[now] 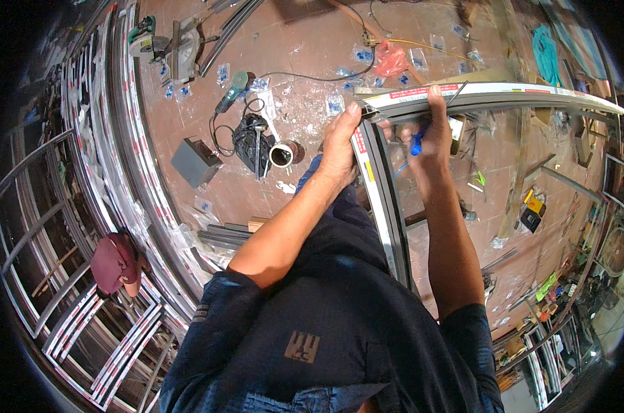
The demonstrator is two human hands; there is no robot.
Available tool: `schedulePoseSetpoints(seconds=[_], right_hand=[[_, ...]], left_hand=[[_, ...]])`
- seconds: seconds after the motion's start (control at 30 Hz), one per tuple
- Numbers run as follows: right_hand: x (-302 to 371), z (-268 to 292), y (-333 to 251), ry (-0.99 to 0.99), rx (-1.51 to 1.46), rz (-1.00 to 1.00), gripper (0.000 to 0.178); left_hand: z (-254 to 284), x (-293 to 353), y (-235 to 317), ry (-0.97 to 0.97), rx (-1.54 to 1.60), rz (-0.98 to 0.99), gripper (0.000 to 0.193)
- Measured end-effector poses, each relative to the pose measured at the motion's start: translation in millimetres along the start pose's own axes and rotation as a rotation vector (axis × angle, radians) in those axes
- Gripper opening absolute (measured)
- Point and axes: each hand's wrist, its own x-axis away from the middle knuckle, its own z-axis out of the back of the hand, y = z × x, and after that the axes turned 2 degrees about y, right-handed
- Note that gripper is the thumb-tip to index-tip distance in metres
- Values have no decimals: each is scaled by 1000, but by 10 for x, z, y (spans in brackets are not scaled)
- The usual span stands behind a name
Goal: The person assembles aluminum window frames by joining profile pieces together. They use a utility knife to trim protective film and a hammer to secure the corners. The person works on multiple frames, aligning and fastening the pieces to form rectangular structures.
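Observation:
Two long metal profiles meet at a corner in front of me, forming part of a window or door frame. One bar runs down toward my body and the other stretches off to the right, with printed tape along both. My left hand is closed around the corner, its thumb on top. My right hand grips the right-going bar just past the corner, thumb up. A blue-handled tool is tucked in that same hand; its kind is mostly hidden. A thin dark rod crosses the bar by the right thumb.
On the tiled floor lie a green power tool with a cord, a grey box, a round can and a black bag. A miter saw is farther off. Long taped profiles line the left, near a person in a maroon cap.

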Motion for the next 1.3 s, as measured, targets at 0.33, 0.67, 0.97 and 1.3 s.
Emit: schedulePoseSetpoints(seconds=[0.33,0.67,0.97,1.3], right_hand=[[-395,235,-380,-3,51,19,36],[-391,229,-352,193,48,-5,47],[-913,762,-945,392,260,116,68],[-855,491,-883,421,167,150,50]], left_hand=[[-138,41,37,82,83,24,55],[-107,-74,26,7,48,2,68],[-209,-104,7,27,-23,-13,70],[-350,-164,-50,133,22,-45,85]])
